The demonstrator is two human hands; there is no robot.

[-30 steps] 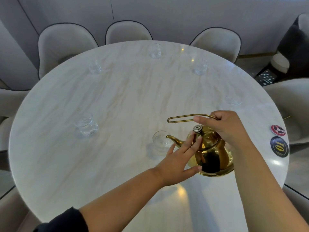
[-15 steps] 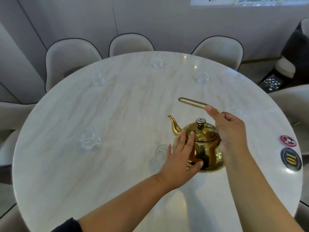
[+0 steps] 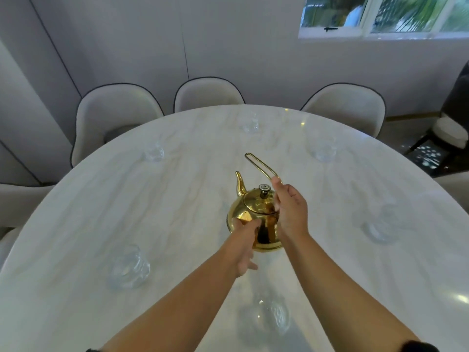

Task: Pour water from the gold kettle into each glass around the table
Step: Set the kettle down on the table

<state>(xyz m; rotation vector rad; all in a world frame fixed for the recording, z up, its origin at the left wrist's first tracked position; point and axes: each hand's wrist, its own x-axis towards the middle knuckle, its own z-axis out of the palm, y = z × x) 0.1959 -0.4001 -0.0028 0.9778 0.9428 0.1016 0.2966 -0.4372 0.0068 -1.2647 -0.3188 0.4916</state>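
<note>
The gold kettle (image 3: 253, 212) stands upright near the middle of the round marble table (image 3: 76, 224), spout pointing away from me. My right hand (image 3: 290, 212) pinches the lower end of its thin wire handle (image 3: 258, 165). My left hand (image 3: 243, 247) rests against the kettle's near left side with loose fingers, gripping nothing. Clear glasses ring the table: one close to me between my forearms (image 3: 275, 317), one near left (image 3: 129, 268), one right (image 3: 380, 227), and others far left (image 3: 154, 152), far middle (image 3: 250, 124) and far right (image 3: 324, 151).
Padded pale chairs (image 3: 208, 94) stand around the far and left edges of the table. A window (image 3: 380, 16) sits in the wall at top right. A dark chair (image 3: 454, 123) stands at the right edge.
The kettle went from tilted over the near glass to upright and farther from me. My left hand slid off the lid knob to the kettle's side. The view tilted up.
</note>
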